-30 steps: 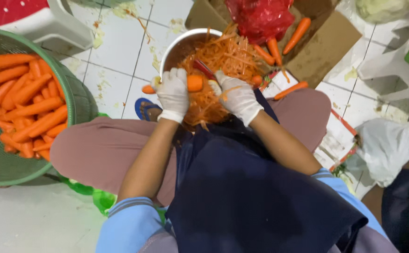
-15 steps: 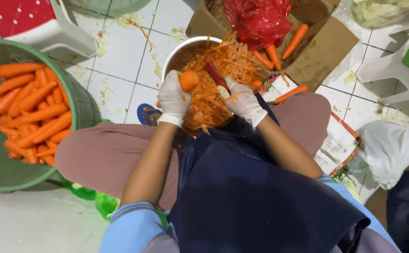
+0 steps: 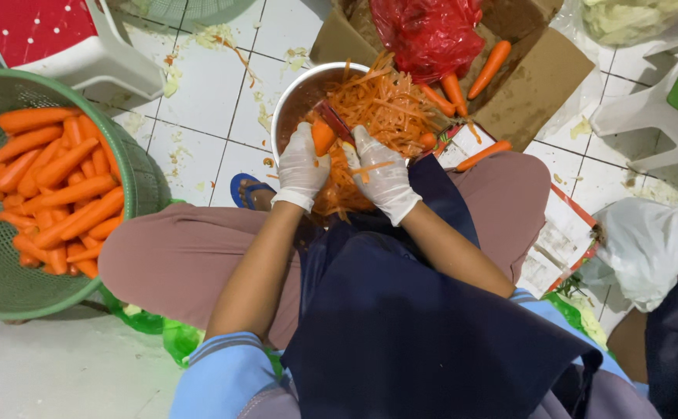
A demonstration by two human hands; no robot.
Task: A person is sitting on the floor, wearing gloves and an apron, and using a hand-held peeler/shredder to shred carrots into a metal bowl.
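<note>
**Operator:** Left hand (image 3: 301, 167), gloved in white, is closed around a carrot (image 3: 323, 137) at centre frame, holding it over the metal bowl (image 3: 292, 97). Right hand (image 3: 385, 177), also gloved, grips a red-handled peeler (image 3: 334, 121) whose blade end lies against the carrot.

**Checker:** Contents of the bowl?

**Operator:** Carrot peelings (image 3: 378, 105), heaped above the rim and spilling toward the lap.

**Checker:** Surroundings?

**Operator:** Green basket (image 3: 141, 182) at left edge, filled with peeled carrots (image 3: 56, 186). Cardboard box (image 3: 537, 77) at upper right, holding a red plastic bag (image 3: 428, 31) and loose carrots (image 3: 490, 66). White plastic stool (image 3: 114, 66) with a red seat at upper left. White bag (image 3: 649, 240) at right edge. Floor is white tile (image 3: 199, 101).
</note>
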